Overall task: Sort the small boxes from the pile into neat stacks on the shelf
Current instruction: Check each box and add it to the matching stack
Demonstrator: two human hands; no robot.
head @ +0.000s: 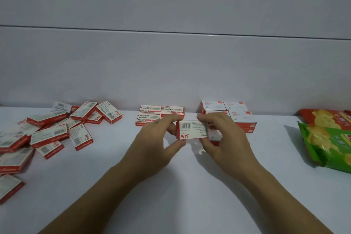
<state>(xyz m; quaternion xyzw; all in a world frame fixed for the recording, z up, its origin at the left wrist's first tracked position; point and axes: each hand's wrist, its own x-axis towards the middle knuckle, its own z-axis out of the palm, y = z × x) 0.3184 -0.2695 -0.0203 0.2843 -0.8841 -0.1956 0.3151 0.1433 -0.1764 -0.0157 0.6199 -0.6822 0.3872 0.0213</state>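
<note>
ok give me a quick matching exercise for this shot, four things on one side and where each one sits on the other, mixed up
Things
1. loose pile of boxes
2. held box
3. green snack packet
4. white-topped stack

Places
a. far right of the shelf
b. pinched between the left hand and the right hand
c. scattered at the far left
d. by the wall, just behind the right hand

Pairs: 1-c, 2-b, 3-a, 4-d
</note>
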